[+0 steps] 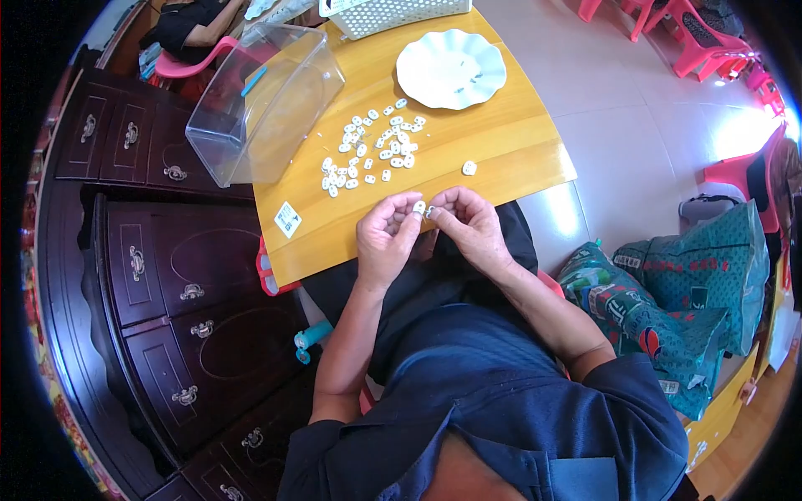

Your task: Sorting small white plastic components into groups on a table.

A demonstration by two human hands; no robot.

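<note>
Over the near edge of the wooden table [510, 125], my two hands meet fingertip to fingertip. My left hand [384, 242] pinches a small white oval piece [419, 206] with holes in it between thumb and finger. Right beside it, my right hand [478, 230] is closed in a pinch on a tiny shiny piece [429, 212], too small to name and touching or almost touching the white one. Several similar white oval pieces [396, 153] lie scattered beyond my hands. One white piece [469, 168] sits apart, to the right near the table edge.
A scalloped white plate [418, 63] with small dark bits stands at the far right of the table. A clear plastic bin [225, 138] is at the left, a white basket [393, 18] at the back. Dark drawers [217, 275] flank me; green bags [702, 259] lie at right.
</note>
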